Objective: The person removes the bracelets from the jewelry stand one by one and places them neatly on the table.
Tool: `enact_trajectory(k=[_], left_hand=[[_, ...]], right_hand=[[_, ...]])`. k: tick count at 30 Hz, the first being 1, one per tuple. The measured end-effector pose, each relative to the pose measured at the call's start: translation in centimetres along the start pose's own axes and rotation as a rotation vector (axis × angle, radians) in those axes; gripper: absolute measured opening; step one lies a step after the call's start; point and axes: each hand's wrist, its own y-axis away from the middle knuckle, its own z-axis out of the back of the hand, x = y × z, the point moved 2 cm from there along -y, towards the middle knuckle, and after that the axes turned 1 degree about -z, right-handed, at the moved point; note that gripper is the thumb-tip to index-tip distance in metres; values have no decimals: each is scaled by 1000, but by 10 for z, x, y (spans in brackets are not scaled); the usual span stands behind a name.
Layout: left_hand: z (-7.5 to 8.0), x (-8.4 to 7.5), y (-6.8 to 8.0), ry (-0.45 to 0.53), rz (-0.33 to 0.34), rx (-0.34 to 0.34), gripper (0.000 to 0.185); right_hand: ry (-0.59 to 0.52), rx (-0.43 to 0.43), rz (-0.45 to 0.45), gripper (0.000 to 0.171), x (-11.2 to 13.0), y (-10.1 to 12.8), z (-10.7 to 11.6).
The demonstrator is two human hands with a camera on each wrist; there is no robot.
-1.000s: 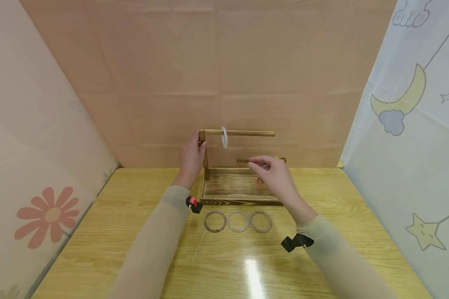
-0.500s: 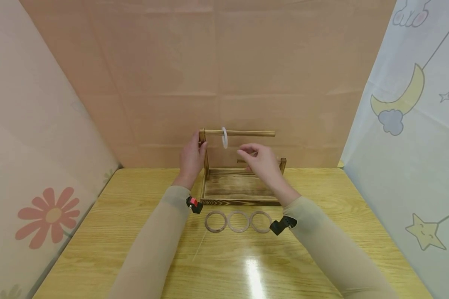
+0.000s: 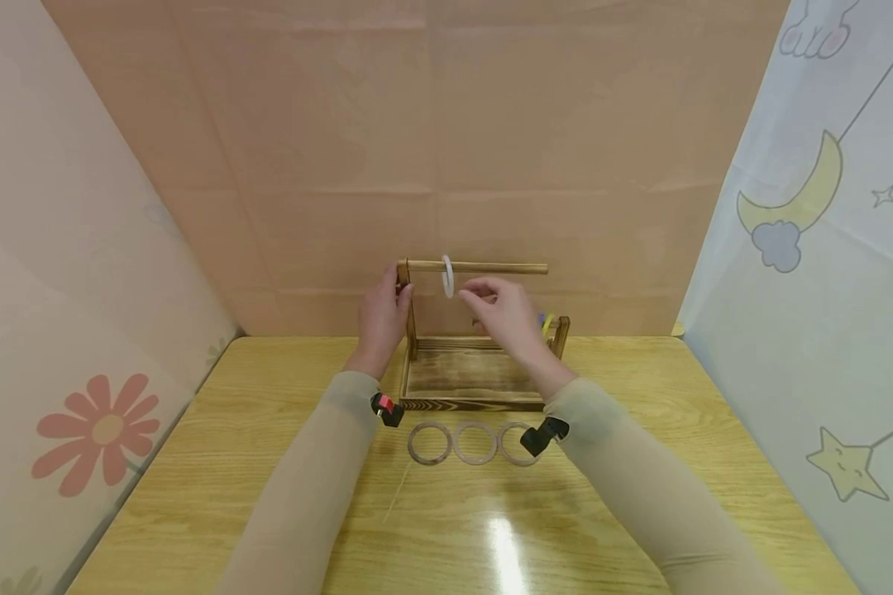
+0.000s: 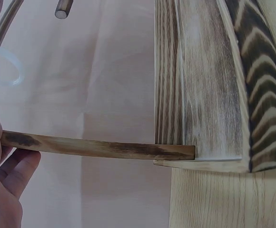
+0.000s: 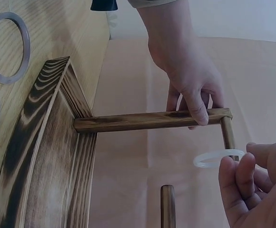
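The white ring (image 3: 448,277) hung on the upper rod (image 3: 502,268), just left of the right hand (image 3: 504,312)'s loosely curled, seemingly empty fingers. The left hand (image 3: 382,318)'s fingers gripped the post (image 4: 100,147); keeping that steady and moving the ring level seemed best.

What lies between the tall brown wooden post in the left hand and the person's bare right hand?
The translucent white ring, hanging around the horizontal brown wooden bar, lies between the post and the right hand, as the head view shows.
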Motion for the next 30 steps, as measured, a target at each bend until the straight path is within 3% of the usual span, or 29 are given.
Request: enact_trajectory(k=[21,30], left_hand=[[-1,3,-1,-6,-26,-15,39],[1,3,-4,-1,-33,-15,36]], right_hand=[[9,-14,-19,37,-5,-24,-21],[-17,-35,-19,28,-5,-32,-30]])
